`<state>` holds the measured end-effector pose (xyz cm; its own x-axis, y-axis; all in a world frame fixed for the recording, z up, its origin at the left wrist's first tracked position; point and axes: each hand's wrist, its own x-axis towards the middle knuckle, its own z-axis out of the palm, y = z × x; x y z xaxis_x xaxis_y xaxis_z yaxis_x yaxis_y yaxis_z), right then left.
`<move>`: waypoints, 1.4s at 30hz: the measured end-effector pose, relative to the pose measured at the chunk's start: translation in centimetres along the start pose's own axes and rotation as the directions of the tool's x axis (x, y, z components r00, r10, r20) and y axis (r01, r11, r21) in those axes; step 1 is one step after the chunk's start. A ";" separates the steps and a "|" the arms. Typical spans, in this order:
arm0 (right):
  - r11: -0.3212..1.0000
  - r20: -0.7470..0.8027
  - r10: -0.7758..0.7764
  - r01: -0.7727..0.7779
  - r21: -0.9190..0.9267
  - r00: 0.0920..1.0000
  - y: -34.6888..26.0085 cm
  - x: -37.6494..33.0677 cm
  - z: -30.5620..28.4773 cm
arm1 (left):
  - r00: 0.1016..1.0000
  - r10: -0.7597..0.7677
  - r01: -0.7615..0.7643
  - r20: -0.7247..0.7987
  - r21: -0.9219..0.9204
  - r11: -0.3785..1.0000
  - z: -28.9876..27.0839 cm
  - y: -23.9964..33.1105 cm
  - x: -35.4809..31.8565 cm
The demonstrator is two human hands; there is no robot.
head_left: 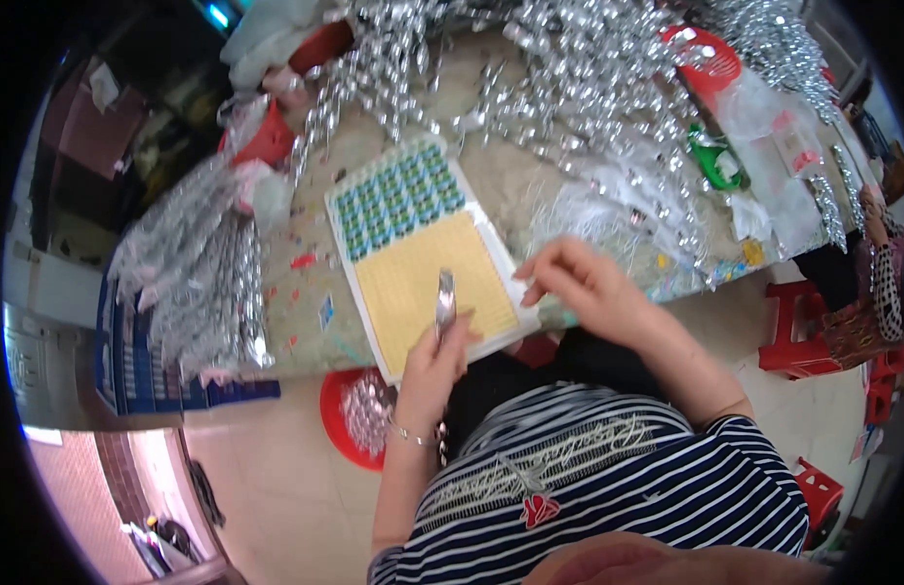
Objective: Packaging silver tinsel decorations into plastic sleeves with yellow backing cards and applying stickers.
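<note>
Head view shows our left hand [434, 363] clamped on a silver piece [445, 297] while our right hand [581, 283], fingers loosely together, could smudge or drop a sticker off the sheet [418, 249].

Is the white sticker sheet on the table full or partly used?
Partly used: the white sticker sheet keeps blue-green stickers only on its far part; the near part shows bare yellow backing.

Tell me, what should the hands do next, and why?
Probably the right hand should peel a sticker off the sticker sheet: its fingertips rest at the sheet's right edge, while the left hand holds a silver spiral piece upright over it.
</note>
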<state>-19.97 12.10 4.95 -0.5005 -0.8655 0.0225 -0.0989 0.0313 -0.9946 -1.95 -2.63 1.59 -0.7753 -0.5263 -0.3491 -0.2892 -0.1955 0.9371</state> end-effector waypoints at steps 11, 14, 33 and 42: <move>0.990 0.015 0.125 -0.126 0.064 0.992 -3.1 0.7 2.1 | 0.975 0.223 -0.207 0.021 -0.292 0.934 1.5 1.6 0.2; 0.989 -0.014 -0.115 0.113 -0.094 0.993 -2.6 1.0 2.0 | 0.971 0.239 -0.223 0.030 -0.268 0.937 1.4 1.5 0.1; 0.884 -0.161 -0.315 0.227 -0.409 0.935 -1.9 2.0 2.9 | 0.958 0.279 -0.270 0.072 -0.120 0.955 1.3 1.7 -0.5; 0.858 -0.152 -0.341 0.241 -0.454 0.928 -1.6 2.0 2.9 | 0.956 0.286 -0.281 0.067 -0.078 0.956 1.3 1.5 -0.6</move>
<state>-18.30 8.88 6.33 -0.5612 -0.7375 0.3756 -0.5960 0.0452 -0.8017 -2.66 -1.58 3.21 -0.8613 -0.5039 -0.0654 -0.0149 -0.1036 0.9945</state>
